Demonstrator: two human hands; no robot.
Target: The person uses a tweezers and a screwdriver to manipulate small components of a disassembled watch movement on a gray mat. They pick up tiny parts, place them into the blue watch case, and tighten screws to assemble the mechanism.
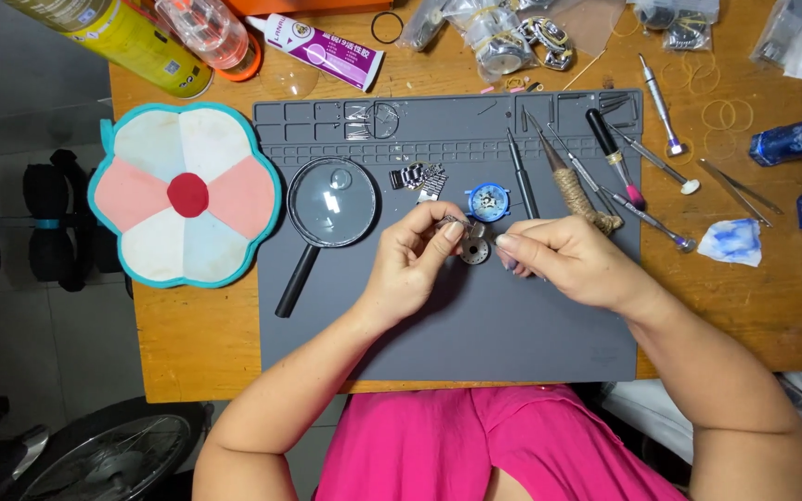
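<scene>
Head view: two bare hands are working over one grey silicone work mat [512, 343], with one black-rimmed magnifying glass [330, 204] and one small blue round watch face [488, 201] lying beside them. The left hand [407, 264] is pinching one small round grey metal watch part [474, 249] between thumb and fingertips, above the mat's middle. The right hand [568, 260] is sitting just right of the part, its fingers narrowly closed with the fingertips [507, 243] reaching its edge; whether they are gripping a tool, I cannot tell.

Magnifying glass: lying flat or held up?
Lying flat. The magnifying glass rests on the grey mat, handle angled down-left, neither hand touching it.
</scene>
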